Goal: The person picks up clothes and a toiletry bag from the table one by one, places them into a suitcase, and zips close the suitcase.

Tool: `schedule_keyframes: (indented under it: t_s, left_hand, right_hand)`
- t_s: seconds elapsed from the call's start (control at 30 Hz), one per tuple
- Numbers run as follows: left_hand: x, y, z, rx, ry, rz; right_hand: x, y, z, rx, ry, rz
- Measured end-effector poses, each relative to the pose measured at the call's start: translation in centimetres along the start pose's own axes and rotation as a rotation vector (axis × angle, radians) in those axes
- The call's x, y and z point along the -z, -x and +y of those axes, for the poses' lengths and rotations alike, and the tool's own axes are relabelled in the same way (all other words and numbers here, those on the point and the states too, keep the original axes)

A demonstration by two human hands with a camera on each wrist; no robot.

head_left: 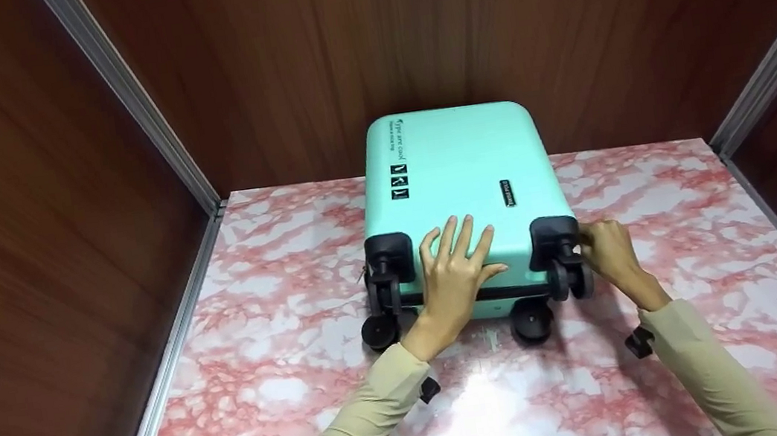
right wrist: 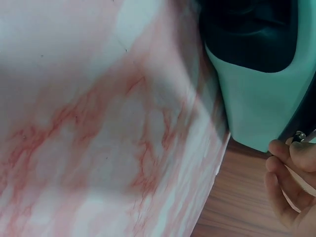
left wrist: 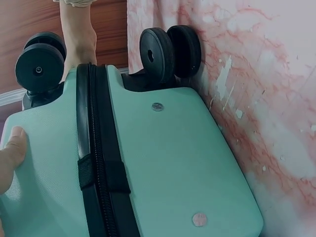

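A mint-green hard-shell suitcase (head_left: 451, 150) lies flat on the table, its wheeled end toward me. My left hand (head_left: 450, 274) rests on the near edge of its upper shell, fingers spread and straight. At the suitcase's right side, just past the black wheel (head_left: 567, 277), my right hand (head_left: 611, 252) has its fingers bent. The right wrist view shows its thumb and forefinger pinching a small zipper pull (right wrist: 299, 137) on the dark seam. A black zipper (left wrist: 98, 148) runs between the two shells in the left wrist view.
Pink-and-white marbled sheeting covers the table (head_left: 276, 278). A brown wood panel (head_left: 350, 43) stands behind the suitcase, with more panels at left and right along metal frame strips (head_left: 142, 115). Two lower wheels (head_left: 531, 321) rest at the table surface.
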State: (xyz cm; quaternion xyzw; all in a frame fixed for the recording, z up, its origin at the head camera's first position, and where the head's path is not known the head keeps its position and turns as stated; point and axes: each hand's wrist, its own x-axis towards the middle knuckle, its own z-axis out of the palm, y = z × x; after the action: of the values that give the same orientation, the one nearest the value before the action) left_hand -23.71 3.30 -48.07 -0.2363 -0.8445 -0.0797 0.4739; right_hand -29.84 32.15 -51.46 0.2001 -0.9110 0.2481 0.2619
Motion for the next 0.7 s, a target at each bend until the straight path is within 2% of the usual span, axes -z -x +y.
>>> schedule_keyframes:
  t_s: [0.2,0.33,0.47,0.7]
  left_hand:
    - [-0.1,0.0,0.0,-0.008,-0.006,0.023]
    - [0.0,0.0,0.0,0.002,0.002,0.003]
    - [0.1,0.0,0.1,0.006,0.014,-0.014]
    - [0.0,0.0,0.0,0.009,0.02,-0.004]
  right_hand:
    - [0.4,0.9,-0.1,0.066,0.007,0.019]
    - [0.7,1.7,-0.2,0.109,-0.02,0.031]
    - [1.0,2.5,-0.3,0.099,-0.038,0.016]
    - [1.2,3.3,-0.2,0.106,-0.051,-0.013]
